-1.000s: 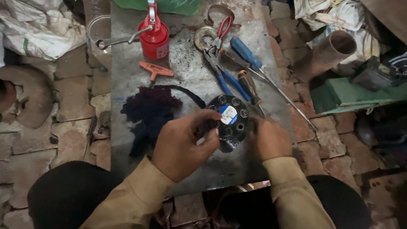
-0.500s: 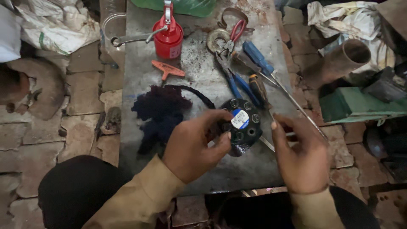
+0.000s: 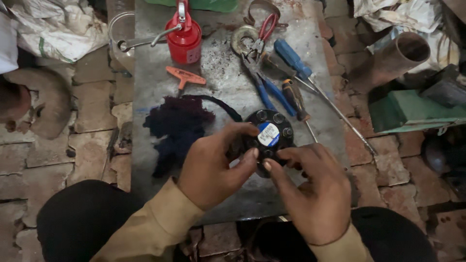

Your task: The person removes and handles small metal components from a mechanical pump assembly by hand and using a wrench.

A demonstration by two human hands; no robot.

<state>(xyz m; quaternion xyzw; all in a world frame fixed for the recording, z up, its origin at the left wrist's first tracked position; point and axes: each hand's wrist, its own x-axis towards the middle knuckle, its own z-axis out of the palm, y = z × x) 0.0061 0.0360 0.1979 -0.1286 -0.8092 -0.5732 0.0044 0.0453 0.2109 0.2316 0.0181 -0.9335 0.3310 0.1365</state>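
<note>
A round black metal part (image 3: 270,134) with bolt heads around its rim and a blue-and-white round label rests on the grey metal plate (image 3: 223,82). My left hand (image 3: 213,165) grips its left side, thumb on the lower edge. My right hand (image 3: 310,191) holds its lower right side, fingertips pressed against the face near the label. A dark purple rag (image 3: 177,123) lies just left of the part.
At the back of the plate stand a red oil can (image 3: 184,34), an orange T-handle key (image 3: 184,76), blue-handled pliers (image 3: 264,87), red-handled pliers (image 3: 264,31) and screwdrivers (image 3: 296,99). Brick floor surrounds it. A rusty pipe (image 3: 393,58) and green box (image 3: 412,109) lie right.
My right hand, which had dropped away to the lower right half a second ago, has come back onto the black part. The left hand has kept its hold throughout.
</note>
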